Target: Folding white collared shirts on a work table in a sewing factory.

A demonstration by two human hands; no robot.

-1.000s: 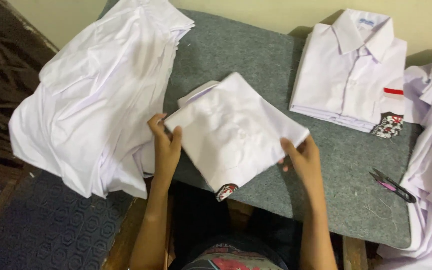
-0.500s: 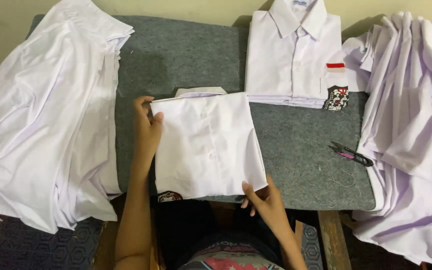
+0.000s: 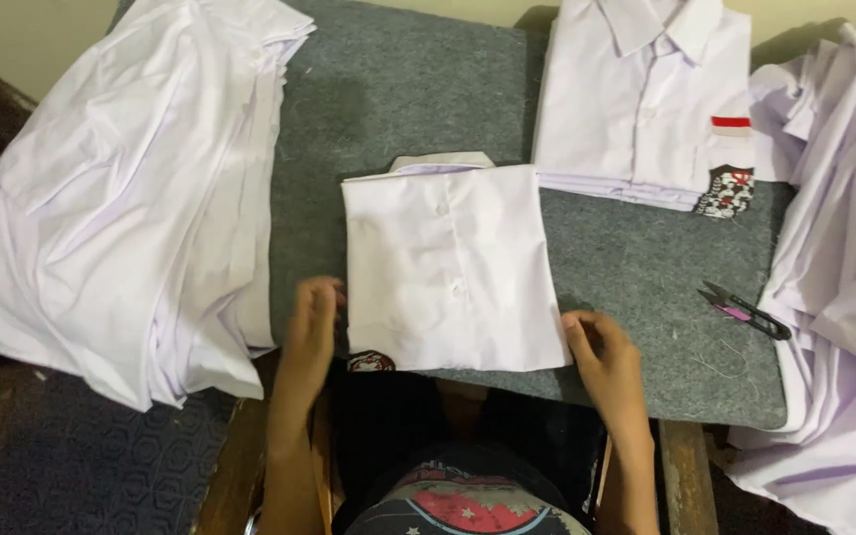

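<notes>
- One head-worn view looks steeply down, from close above, onto a grey table.
- The wearer's arms enter from the frame's bottom edge.

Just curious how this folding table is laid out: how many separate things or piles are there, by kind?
Folded white shirts lying flat: 2, one between the hands, one with a badge on top of a small stack
Heaps of unfolded white shirts: 2, left and right
Small scissors: 1
Total: 5

Place: garment workshop
Evidence: white shirt piles at 9 and 3 o'clock, thread snips, grey felt-topped table
</notes>
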